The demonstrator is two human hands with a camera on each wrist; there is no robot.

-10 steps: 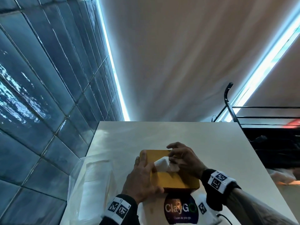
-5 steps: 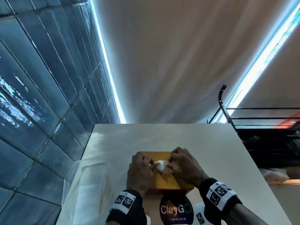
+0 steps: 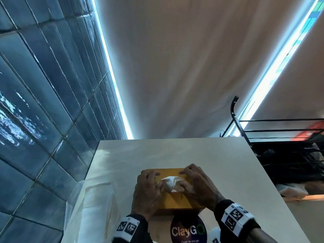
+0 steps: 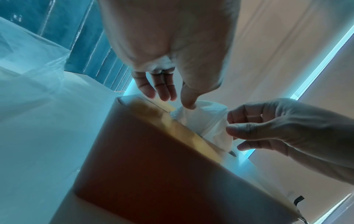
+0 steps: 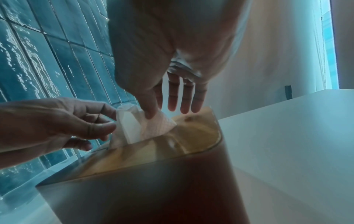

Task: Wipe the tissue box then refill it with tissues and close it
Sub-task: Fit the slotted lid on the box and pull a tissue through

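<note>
A golden-yellow tissue box [image 3: 177, 202] stands on the white table [image 3: 175, 151], lid on. A white tissue [image 3: 169, 184] sticks up out of its top slot. My left hand [image 3: 149, 186] rests on the left half of the lid. Its thumb [image 4: 188, 101] and curled fingers pinch the tissue [image 4: 203, 119] from the left. My right hand [image 3: 194, 181] lies on the right half and pinches the same tissue [image 5: 138, 125] from the other side, its other fingers [image 5: 184, 100] hanging over the lid. The box's inside is hidden.
A clear plastic bag [image 3: 91, 204] with a pack of white tissues lies left of the box by the blue tiled wall [image 3: 43, 120]. A round dark "ClayGo" sticker [image 3: 188, 230] sits at the near edge. A black metal rack [image 3: 280, 155] stands off the table's right side.
My left hand left the box's side and came up onto the lid to the tissue. The right hand stayed at the tissue, and both now close on it from either side.
</note>
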